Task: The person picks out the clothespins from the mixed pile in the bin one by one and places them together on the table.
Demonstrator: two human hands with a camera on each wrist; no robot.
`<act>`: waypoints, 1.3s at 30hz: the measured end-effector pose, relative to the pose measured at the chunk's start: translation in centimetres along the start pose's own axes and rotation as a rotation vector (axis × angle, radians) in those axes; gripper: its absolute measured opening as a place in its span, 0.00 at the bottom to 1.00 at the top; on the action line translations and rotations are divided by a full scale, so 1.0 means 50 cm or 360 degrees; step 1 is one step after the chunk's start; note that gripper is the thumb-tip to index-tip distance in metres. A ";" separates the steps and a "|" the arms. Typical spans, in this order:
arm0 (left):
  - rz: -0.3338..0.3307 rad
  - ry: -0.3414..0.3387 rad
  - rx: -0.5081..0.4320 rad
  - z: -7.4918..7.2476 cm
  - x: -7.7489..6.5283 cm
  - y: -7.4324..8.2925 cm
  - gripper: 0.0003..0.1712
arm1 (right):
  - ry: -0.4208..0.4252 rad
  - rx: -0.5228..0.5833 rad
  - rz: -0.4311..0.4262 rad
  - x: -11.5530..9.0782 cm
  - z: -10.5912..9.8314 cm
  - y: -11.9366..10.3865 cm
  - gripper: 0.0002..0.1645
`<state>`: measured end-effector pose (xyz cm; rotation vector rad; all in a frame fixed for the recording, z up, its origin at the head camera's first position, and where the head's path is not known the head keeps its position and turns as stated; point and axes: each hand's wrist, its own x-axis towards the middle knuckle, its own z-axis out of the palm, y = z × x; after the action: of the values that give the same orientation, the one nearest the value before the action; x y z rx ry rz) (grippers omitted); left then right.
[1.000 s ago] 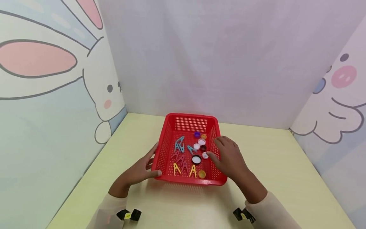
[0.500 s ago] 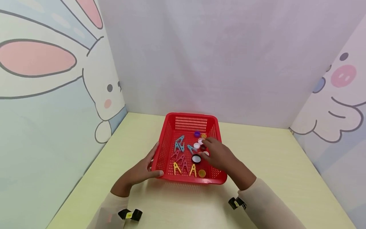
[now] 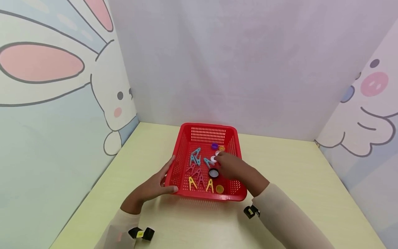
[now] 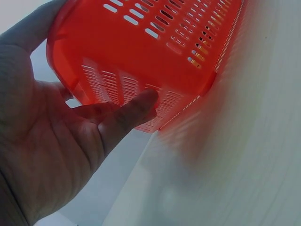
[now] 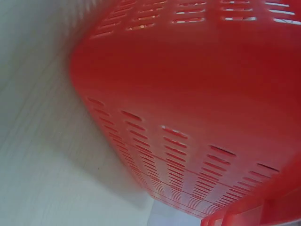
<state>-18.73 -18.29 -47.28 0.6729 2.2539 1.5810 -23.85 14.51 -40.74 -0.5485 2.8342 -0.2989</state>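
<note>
A red slotted plastic basket [image 3: 205, 196] stands on the table. My left hand [image 3: 152, 185] grips its near left corner, thumb at the rim; in the left wrist view, fingers [image 4: 134, 110] bend against the outer wall. My right hand [image 3: 231, 167] is down inside the basket over the bottle caps, its fingertips beside a white cap [image 3: 213, 159] and a pinkish-white cap [image 3: 218, 153]. A black-rimmed lid [image 3: 213, 173] lies just left of this hand. The hand hides a dark cap and another white cap; I cannot tell whether it pinches one.
Blue clothespins [image 3: 196, 151], pink clothespins [image 3: 201, 180] and yellow clothespins [image 3: 209, 185] lie on the basket's left and near floor. A purple cap [image 3: 214, 146] and an orange cap [image 3: 221, 148] lie at the back, a yellow cap [image 3: 219, 189] near the front. Walls surround the table [image 3: 295, 180].
My right hand has moved from above the basket's right rim leftward and down among the caps, its fingers drawing together. The left hand stays at the basket's corner.
</note>
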 end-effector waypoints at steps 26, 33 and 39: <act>-0.0022 -0.0012 0.0019 -0.003 -0.002 -0.009 0.71 | -0.0304 -0.0106 -0.0036 0.053 0.027 0.009 0.36; -0.0011 -0.0017 0.0001 -0.002 -0.002 -0.009 0.71 | -0.0322 -0.0183 -0.0004 0.046 0.028 0.000 0.41; -0.0015 -0.0005 0.0019 -0.002 -0.003 -0.008 0.71 | -0.0327 -0.0216 0.0012 0.043 0.030 -0.005 0.42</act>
<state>-18.74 -18.56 -47.62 0.6664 2.2630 1.5621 -25.31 13.21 -42.52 -0.5603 2.6688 -0.0452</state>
